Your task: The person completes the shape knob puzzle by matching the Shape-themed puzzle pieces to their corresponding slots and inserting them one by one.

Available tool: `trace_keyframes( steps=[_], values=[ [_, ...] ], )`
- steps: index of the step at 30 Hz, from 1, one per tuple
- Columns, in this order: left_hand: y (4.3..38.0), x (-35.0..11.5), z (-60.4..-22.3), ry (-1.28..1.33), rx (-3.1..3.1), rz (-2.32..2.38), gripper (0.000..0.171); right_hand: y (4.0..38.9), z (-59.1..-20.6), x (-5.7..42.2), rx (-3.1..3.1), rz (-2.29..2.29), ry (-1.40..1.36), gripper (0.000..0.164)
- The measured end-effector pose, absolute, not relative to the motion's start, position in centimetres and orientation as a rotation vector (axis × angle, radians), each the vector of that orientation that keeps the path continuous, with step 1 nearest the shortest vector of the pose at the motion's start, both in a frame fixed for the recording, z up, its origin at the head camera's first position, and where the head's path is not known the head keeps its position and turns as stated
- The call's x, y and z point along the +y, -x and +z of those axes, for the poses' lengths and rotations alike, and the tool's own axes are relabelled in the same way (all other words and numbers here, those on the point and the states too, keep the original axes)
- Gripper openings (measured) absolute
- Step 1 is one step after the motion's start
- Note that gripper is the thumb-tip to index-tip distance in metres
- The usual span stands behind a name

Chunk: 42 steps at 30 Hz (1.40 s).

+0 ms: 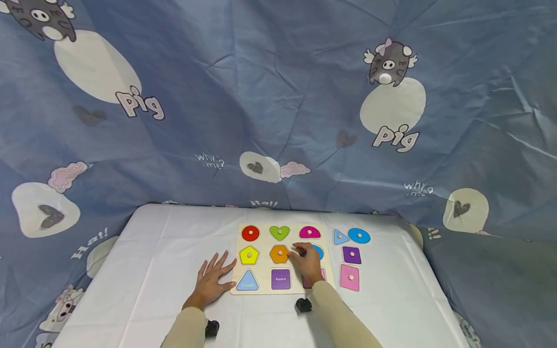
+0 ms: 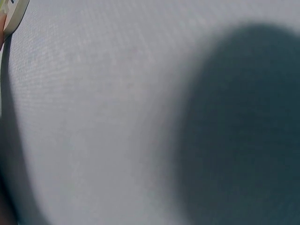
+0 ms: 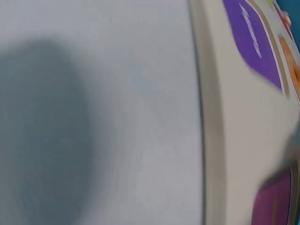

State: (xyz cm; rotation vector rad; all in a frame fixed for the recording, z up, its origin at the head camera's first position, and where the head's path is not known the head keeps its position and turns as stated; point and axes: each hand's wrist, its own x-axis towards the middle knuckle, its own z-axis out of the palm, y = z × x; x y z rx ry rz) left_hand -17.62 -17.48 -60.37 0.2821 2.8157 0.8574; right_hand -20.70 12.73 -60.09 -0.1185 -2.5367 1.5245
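A pale puzzle board (image 1: 264,290) with several coloured shapes lies on the table. My left hand (image 1: 211,284) lies with fingers spread on the cloth, its thumb and fingertips right at the board's left edge. Over the board's right half is my right hand (image 1: 308,265), thumb and forefinger bent with a gap between them, close to the right side of the orange hexagon (image 1: 276,256). That hexagon's knob shows uncovered. Behind the hand, the blue oval recess (image 1: 319,251) and the pink recess (image 1: 308,281) are partly hidden. The purple square recess (image 3: 255,42) shows in the right wrist view.
Loose knobbed pieces lie right of the board: a light blue triangle (image 1: 338,239), a blue oval (image 1: 364,236), a purple square (image 1: 349,258) and a pink rectangle (image 1: 349,285). White cloth (image 1: 174,241) covers the table; a printed blue curtain (image 1: 304,121) hangs behind it.
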Motion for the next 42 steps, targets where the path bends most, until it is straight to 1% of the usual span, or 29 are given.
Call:
trace_keyframes(
  steps=[8,17,25,29,42],
  values=[
    [17.7,-17.6,-60.5,-0.279,2.832,0.855,0.068,21.0,-59.4,16.6,-2.393,1.453,0.209,0.024],
    [17.4,-17.3,-60.4,-0.290,2.827,0.858,0.067,21.6,-58.5,20.9,-2.353,1.441,0.445,0.041],
    [17.5,-17.4,-60.5,-0.296,2.842,0.852,0.068,21.7,-59.1,24.6,-2.312,1.369,0.573,0.047],
    [17.6,-17.4,-60.4,-0.295,2.837,0.862,0.068,22.1,-59.1,26.0,-2.290,1.366,0.615,0.048],
    [17.6,-17.3,-60.5,-0.279,2.841,0.863,0.068,23.0,-60.0,29.6,-2.360,1.265,0.925,0.044]
  ],
)
